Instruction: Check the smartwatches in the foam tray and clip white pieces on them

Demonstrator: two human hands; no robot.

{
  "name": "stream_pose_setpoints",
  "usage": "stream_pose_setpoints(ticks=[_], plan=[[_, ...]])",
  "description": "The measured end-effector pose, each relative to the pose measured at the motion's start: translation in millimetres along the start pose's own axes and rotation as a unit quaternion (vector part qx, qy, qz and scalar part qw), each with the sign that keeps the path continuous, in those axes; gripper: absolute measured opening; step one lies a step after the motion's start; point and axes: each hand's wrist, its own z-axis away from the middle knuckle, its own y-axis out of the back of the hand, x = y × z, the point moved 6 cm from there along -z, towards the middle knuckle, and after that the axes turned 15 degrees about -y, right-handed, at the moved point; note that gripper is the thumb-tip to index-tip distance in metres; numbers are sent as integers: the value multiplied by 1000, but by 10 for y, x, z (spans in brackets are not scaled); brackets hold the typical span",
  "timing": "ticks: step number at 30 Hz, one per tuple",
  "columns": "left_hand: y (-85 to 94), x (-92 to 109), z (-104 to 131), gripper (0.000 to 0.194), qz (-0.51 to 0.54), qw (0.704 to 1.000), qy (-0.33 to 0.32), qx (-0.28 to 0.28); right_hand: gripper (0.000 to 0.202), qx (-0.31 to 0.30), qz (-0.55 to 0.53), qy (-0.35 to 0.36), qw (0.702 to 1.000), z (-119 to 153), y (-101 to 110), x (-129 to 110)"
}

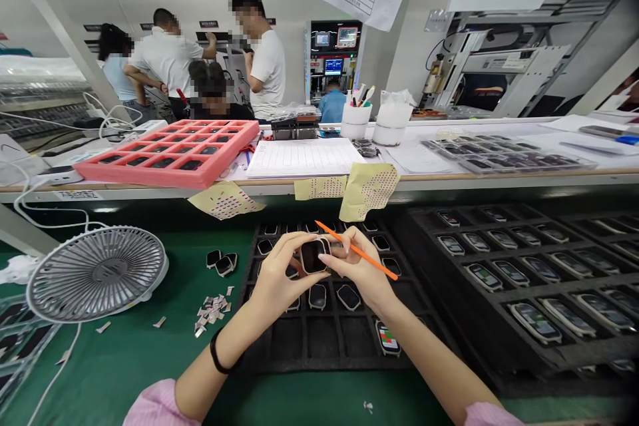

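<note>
Between my two hands a smartwatch body (312, 257) with a dark screen is held up above a black foam tray (319, 343). My left hand (279, 271) grips its left side with thumb and fingers. My right hand (357, 266) has its thumb on the watch's right edge and also holds an orange stick (369, 257), which slants across the fingers. Below, watch bodies lie in several tray compartments; one watch (388, 337) at the lower right shows a lit, coloured screen. Fingers hide part of the watch's edges.
A grey fan (97, 273) stands at left, near two loose watches (226, 264) and a pile of small tabs (212, 311). More black trays (479, 346) of watches fill the right. On the shelf sit a pink foam tray (200, 176) and papers (304, 158). Several people are beyond.
</note>
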Motion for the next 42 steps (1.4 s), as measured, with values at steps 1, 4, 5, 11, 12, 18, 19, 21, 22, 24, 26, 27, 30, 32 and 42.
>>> stream_pose_setpoints(ticks=[1, 4, 5, 11, 12, 18, 19, 21, 22, 24, 26, 27, 30, 32, 42], plan=[[4, -4, 1, 45, 8, 1000, 3, -1, 41, 4, -3, 1, 1000, -2, 10, -9], [15, -11, 0, 45, 19, 1000, 10, -5, 40, 24, 8, 4, 1000, -1, 35, -24], [16, -12, -3, 44, 22, 1000, 12, -7, 38, 34, 10, 6, 999, 0, 45, -27], [8, -33, -27, 41, 62, 997, 52, -10, 37, 51, 5, 15, 999, 10, 67, -54], [10, -40, -28, 41, 70, 996, 59, -8, 38, 51, 7, 16, 999, 13, 70, -60], [55, -99, -21, 40, 113, 989, 95, 14, 38, 58, 12, 29, 998, 38, 101, -84], [60, -106, -22, 40, 116, 988, 98, 17, 38, 55, 12, 29, 998, 38, 97, -83], [65, -116, -33, 40, 115, 988, 101, 21, 39, 54, 16, 26, 998, 34, 87, -78], [66, -119, -40, 39, 113, 988, 101, 21, 39, 57, 21, 25, 998, 31, 84, -80], [70, -120, -48, 39, 109, 989, 102, 18, 40, 69, 33, 25, 997, 25, 103, -98], [99, -118, -25, 39, 103, 989, 103, 12, 41, 94, 48, 34, 994, 33, 186, -141], [128, -118, 9, 40, 95, 990, 104, 7, 42, 114, 57, 44, 991, 50, 264, -172], [254, -142, 241, 38, 44, 992, 114, -37, 43, 196, 105, 77, 972, 178, 641, -235], [346, -179, 501, 36, -12, 989, 112, -92, 46, 257, 150, 74, 952, 329, 970, -190], [451, -340, 1767, 37, -158, 948, 69, -268, 40, 377, 456, -9, 806, 984, 1842, 361]])
